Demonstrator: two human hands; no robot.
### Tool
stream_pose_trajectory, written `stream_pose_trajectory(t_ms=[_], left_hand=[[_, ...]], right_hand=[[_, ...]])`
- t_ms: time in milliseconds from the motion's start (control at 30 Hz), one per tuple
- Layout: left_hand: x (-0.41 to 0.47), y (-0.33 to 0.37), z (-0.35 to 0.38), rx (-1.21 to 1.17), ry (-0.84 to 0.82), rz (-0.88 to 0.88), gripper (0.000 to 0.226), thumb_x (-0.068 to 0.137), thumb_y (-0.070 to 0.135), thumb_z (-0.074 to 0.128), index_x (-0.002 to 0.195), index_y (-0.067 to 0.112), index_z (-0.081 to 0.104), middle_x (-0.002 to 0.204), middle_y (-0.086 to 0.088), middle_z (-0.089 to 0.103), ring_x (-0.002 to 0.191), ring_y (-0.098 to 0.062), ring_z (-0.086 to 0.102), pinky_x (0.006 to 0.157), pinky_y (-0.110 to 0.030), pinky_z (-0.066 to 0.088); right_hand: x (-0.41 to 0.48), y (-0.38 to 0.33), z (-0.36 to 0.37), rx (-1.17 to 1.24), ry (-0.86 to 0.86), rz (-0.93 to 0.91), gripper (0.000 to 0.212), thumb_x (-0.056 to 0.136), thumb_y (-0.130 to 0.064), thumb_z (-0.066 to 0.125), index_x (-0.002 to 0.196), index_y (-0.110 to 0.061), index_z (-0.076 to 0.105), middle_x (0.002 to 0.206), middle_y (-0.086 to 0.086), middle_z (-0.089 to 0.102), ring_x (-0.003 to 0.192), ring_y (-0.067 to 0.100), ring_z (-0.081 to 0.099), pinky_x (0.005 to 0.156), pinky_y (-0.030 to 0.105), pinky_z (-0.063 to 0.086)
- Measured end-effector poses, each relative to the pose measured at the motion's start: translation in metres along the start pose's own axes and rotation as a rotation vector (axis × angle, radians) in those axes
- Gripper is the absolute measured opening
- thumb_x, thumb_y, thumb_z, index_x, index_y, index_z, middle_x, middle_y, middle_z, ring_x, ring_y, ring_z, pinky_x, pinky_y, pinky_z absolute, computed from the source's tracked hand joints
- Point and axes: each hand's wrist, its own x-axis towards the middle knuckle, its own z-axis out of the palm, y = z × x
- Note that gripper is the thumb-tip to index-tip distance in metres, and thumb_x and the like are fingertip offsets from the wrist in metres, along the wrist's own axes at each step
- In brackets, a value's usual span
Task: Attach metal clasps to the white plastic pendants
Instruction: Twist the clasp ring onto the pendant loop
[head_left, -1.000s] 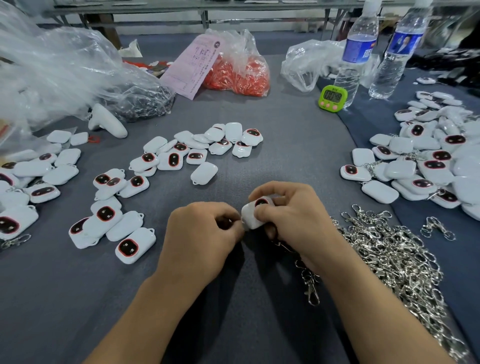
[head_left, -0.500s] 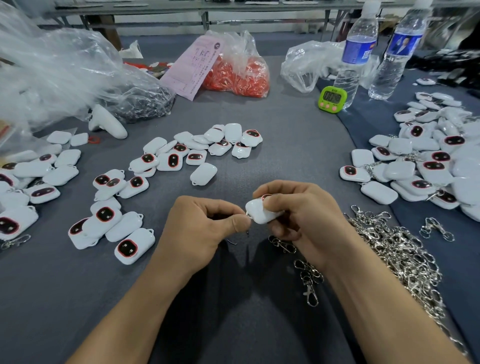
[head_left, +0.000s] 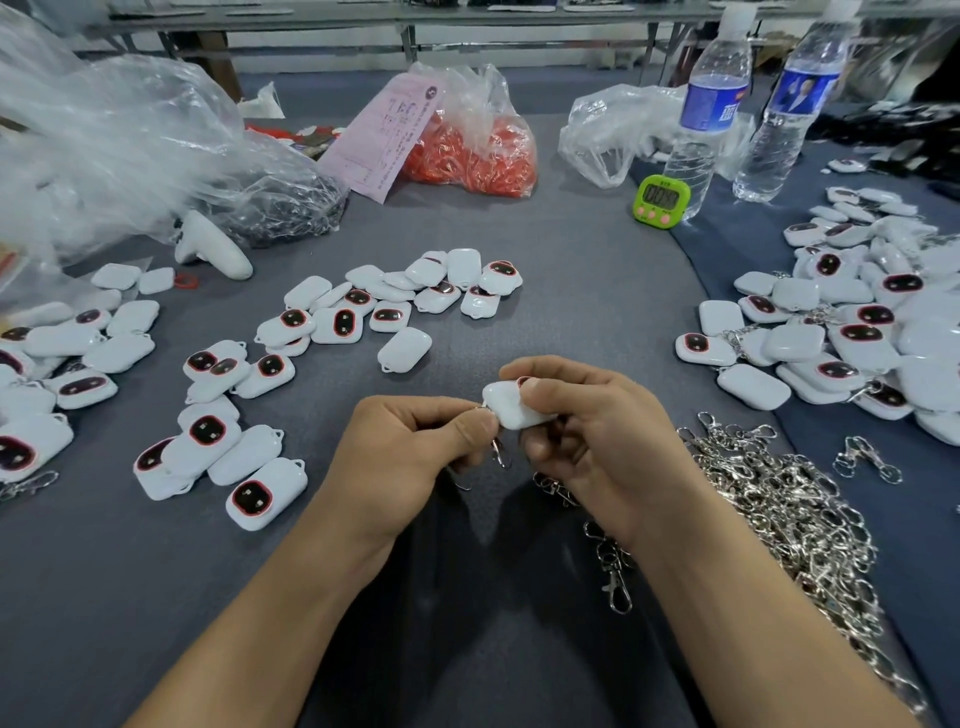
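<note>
On the bench (head_left: 571, 291), loose pendants (head_left: 363, 312) lie scattered left of centre and along the left edge, with a second heap of pendants (head_left: 857, 332) at the right; a pile of metal clasps (head_left: 795, 514) lies at the near right, in front of that heap. Behind them stand two bottles (head_left: 701, 119) at the far right, a timer (head_left: 661, 201) just before them, a bag of small parts (head_left: 472, 150) at far centre and a large plastic bag (head_left: 119, 156) at far left. Both hands (head_left: 410, 447) meet above the near centre, between the left pendants and the clasps
</note>
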Motion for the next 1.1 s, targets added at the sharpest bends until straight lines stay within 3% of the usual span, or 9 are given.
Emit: stream_pose_trajectory(t_ms=[133,333,400,533,667,800,867,1033,1100], left_hand=[[-0.003,-0.002,-0.006,0.406,0.080,0.180,0.007,0.081,0.031,0.079,0.079,0.037,0.080,0.061,0.009,0.069,0.055,-0.008,0.059,0.055,-0.016,0.044],[-0.007,-0.007,-0.003,1.012,0.154,0.620,0.014,0.082,0.027,0.069,0.075,0.020,0.079,0.059,0.006,0.060,0.059,-0.017,0.049,0.060,-0.028,0.031],[-0.008,-0.008,-0.002,0.911,0.206,0.553,0.012,0.080,0.029,0.070,0.074,0.023,0.079,0.059,0.006,0.061,0.059,-0.016,0.051,0.060,-0.028,0.034],[-0.004,-0.004,0.000,0.309,0.126,0.197,0.012,0.083,0.027,0.078,0.081,0.039,0.080,0.061,0.004,0.069,0.052,-0.004,0.054,0.051,-0.018,0.044],[0.001,0.000,0.002,0.115,0.034,0.040,0.018,0.089,0.022,0.073,0.076,0.031,0.082,0.048,0.009,0.054,0.048,-0.001,0.046,0.051,-0.009,0.039],[0.000,-0.004,-0.001,0.354,0.124,0.172,0.015,0.086,0.030,0.077,0.075,0.040,0.080,0.056,0.003,0.066,0.053,0.000,0.052,0.050,-0.022,0.040],[-0.003,-0.007,-0.002,0.587,0.167,0.301,0.021,0.085,0.038,0.070,0.073,0.022,0.076,0.060,-0.001,0.063,0.058,-0.011,0.056,0.057,-0.029,0.041],[-0.003,-0.007,-0.004,1.032,0.189,0.547,0.027,0.087,0.029,0.062,0.066,0.015,0.070,0.056,0.004,0.053,0.058,-0.019,0.045,0.059,-0.030,0.017],[-0.003,-0.008,-0.004,1.065,0.224,0.571,0.027,0.087,0.027,0.063,0.064,0.015,0.067,0.056,0.004,0.052,0.058,-0.019,0.043,0.060,-0.029,0.015]], right_hand=[[-0.001,0.002,0.004,-0.085,0.047,-0.139,0.022,0.087,0.005,0.062,0.087,-0.011,0.076,0.064,0.008,0.065,0.041,0.014,0.044,0.040,0.020,0.028],[-0.005,0.010,0.016,-0.163,0.089,-0.264,0.020,0.079,0.003,0.067,0.081,-0.015,0.077,0.063,0.010,0.065,0.041,0.014,0.044,0.040,0.018,0.035],[-0.004,0.010,0.017,-0.143,0.079,-0.258,0.019,0.078,-0.001,0.067,0.084,-0.015,0.079,0.064,0.009,0.066,0.041,0.013,0.045,0.039,0.019,0.035],[0.001,0.005,0.010,0.009,0.065,-0.143,0.024,0.090,0.000,0.061,0.089,-0.013,0.080,0.067,0.008,0.068,0.041,0.012,0.046,0.042,0.021,0.030],[0.002,0.004,0.008,0.077,0.070,-0.086,0.023,0.093,0.000,0.058,0.094,-0.010,0.079,0.065,0.008,0.065,0.041,0.012,0.046,0.042,0.019,0.035],[0.001,0.008,0.012,-0.009,0.100,-0.184,0.025,0.092,0.004,0.058,0.094,-0.012,0.078,0.071,0.011,0.068,0.042,0.013,0.044,0.041,0.019,0.032],[0.000,0.010,0.014,-0.083,0.119,-0.246,0.025,0.091,0.004,0.059,0.093,-0.013,0.078,0.071,0.010,0.068,0.043,0.014,0.044,0.040,0.018,0.034],[0.001,0.019,0.019,-0.216,0.167,-0.314,0.023,0.090,-0.001,0.064,0.092,-0.019,0.079,0.069,0.005,0.067,0.046,0.014,0.049,0.045,0.022,0.042],[0.001,0.019,0.019,-0.226,0.166,-0.316,0.024,0.090,-0.001,0.064,0.091,-0.020,0.079,0.069,0.005,0.068,0.046,0.014,0.050,0.045,0.022,0.042]])
